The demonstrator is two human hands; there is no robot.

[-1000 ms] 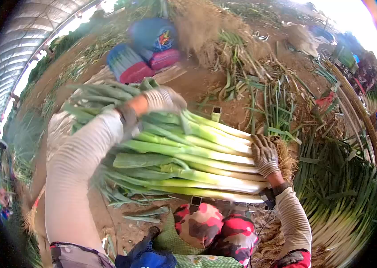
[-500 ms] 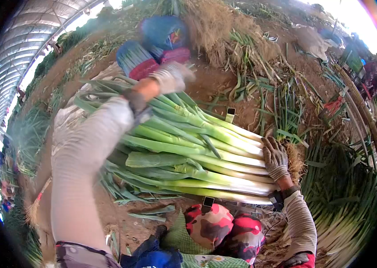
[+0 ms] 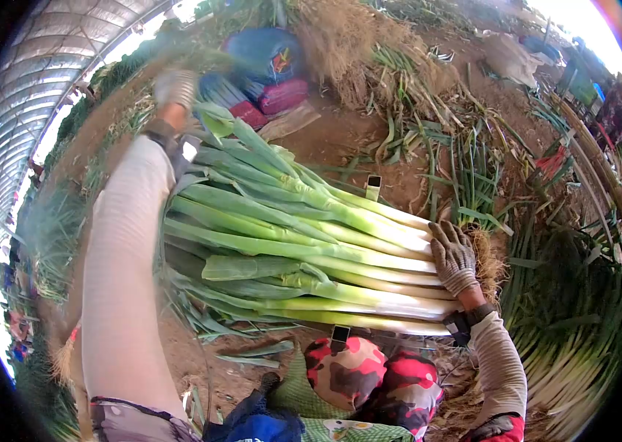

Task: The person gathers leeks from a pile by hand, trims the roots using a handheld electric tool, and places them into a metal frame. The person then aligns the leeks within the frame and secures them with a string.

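Note:
A broad bunch of leeks (image 3: 340, 254) lies crosswise before me, green leaves to the left, white stems and roots to the right. My right hand (image 3: 454, 258), in a grey glove, rests on the white ends beside the roots, its fingers spread. At the upper left, beyond the leaf tips, is my left hand (image 3: 176, 88), gloved and smeared by motion; its fingers cannot be made out. A small device with a dark screen (image 3: 373, 186) stands at the bunch's far edge, and a similar one (image 3: 340, 337) at the near edge.
Netted bundles in blue and red (image 3: 270, 62) lie beyond the leaves. More leeks (image 3: 561, 324) are piled at the right. Dry roots and leaf scraps (image 3: 348, 44) cover ground at the top. Camouflage-clad knees (image 3: 344, 376) are close below the bunch.
My left hand has moved left and away from me, from over the leaves to beyond their tips. The leaves under it have shifted. My right hand stays at the white ends.

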